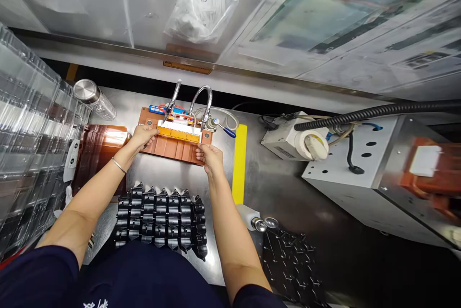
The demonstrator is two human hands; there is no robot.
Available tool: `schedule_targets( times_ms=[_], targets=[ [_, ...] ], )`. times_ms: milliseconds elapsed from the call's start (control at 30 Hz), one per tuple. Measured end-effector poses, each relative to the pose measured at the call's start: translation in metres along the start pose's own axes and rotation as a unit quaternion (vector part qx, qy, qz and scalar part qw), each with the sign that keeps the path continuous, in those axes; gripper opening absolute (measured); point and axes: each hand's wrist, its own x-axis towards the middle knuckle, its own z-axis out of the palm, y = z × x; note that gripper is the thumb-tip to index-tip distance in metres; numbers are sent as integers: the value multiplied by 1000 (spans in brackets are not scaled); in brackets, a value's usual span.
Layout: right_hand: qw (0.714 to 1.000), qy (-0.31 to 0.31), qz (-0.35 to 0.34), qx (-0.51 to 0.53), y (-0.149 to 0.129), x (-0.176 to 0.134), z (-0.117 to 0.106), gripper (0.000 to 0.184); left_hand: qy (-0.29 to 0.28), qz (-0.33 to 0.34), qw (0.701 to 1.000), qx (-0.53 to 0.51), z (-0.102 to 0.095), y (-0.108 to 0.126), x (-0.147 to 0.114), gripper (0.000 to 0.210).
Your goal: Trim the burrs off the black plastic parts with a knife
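Note:
Between my two hands an orange strip [178, 133] with a row of small dark marks along it lies across a copper-brown fixture [173, 151]. Its left end is pinched by my left hand [144, 136], the fingers closed. At the other end my right hand [212, 156] grips the corner between thumb and fingers. Just behind the strip is a white block [196, 130]. Two bendable metal hoses [208, 94] arch over the fixture from the back. A toggle clamp with a blue handle [229, 132] stands at its right side.
Rows of black moulded parts [162, 216] lie close in front of me. A steel-lidded jar [95, 99] and a roll of amber film [104, 147] are on the left, by stacked clear trays [32, 130]. Right stand a yellow strip [239, 168] and a grey machine box [345, 188].

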Motion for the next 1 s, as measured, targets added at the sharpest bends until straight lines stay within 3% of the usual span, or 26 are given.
schedule_targets(
  times_ms=[533,800,900,1000],
  targets=[
    [1000,-5,22,0,-5,4,1,18,22,18,1000,12,0,4,1,30],
    [998,-29,35,-32,-1,14,-4,24,-12,2,1000,20,-10,8,5,24],
    [999,-33,6,-42,5,-1,-21,27,-45,-5,999,26,-19,11,3,15],
    [997,-15,-43,-56,29,-43,-59,35,-50,15,998,32,-32,10,-8,11]
  ],
)
